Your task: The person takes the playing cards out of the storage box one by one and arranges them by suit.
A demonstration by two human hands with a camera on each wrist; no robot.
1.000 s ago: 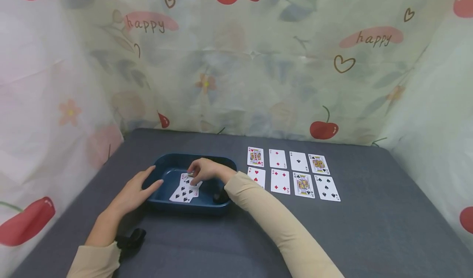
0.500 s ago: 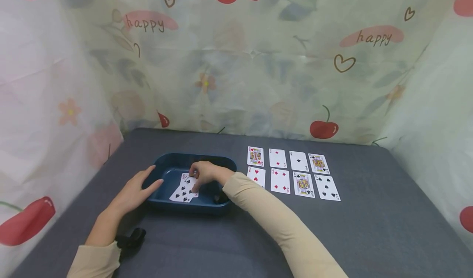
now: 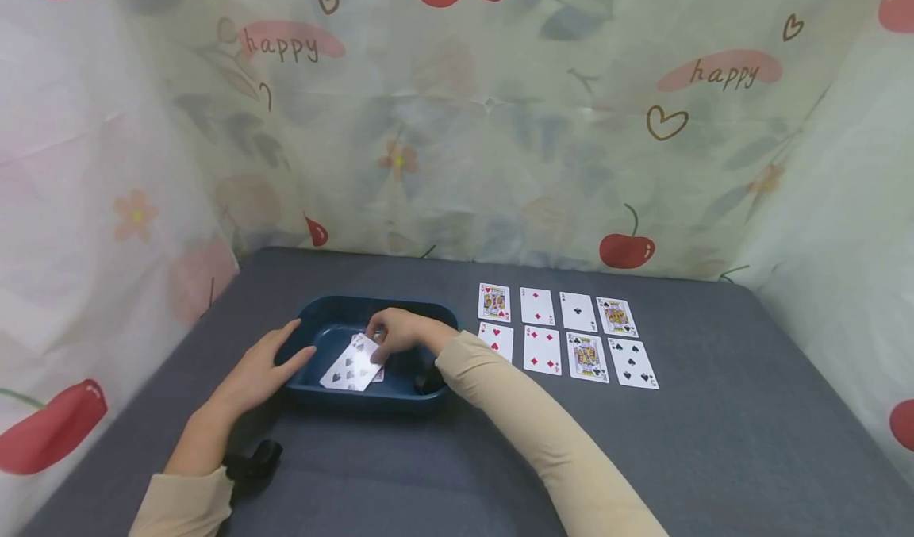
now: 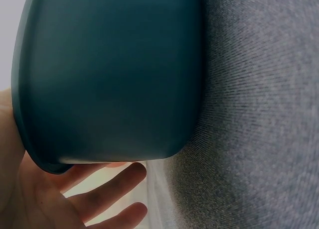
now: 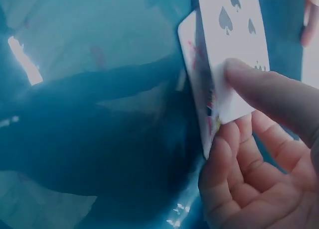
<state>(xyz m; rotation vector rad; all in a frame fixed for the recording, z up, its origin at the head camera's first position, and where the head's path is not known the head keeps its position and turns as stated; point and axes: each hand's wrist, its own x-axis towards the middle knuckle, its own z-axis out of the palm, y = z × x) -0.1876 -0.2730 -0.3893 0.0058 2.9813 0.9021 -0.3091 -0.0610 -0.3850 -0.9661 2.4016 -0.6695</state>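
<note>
In the head view, a dark blue tray [image 3: 357, 400] stands left of the table's middle. Inside it, my right hand [image 3: 403, 334] pinches a spade playing card [image 3: 348, 368], thumb on its face and curled fingers behind. This card is tilted up, and another card [image 5: 191, 42] lies partly hidden beneath it, as the right wrist view shows. My left hand [image 3: 253, 374] rests against the tray's left end, thumb and fingers spread. In the left wrist view, its fingers [image 4: 109, 191] extend loosely past the tray's outer wall [image 4: 114, 79].
Right of the tray, several playing cards lie face up in two rows, among them a king of hearts [image 3: 494, 303] and a five of spades [image 3: 632, 362]. My right sleeve [image 3: 535, 422] crosses the dark tablecloth [image 3: 728, 410]. Patterned curtains [image 3: 485, 164] enclose the table.
The spade card has shifted slightly left and tipped up, now catching the light, with my right hand's fingers closed on its edge. My left hand and the tray have stayed put.
</note>
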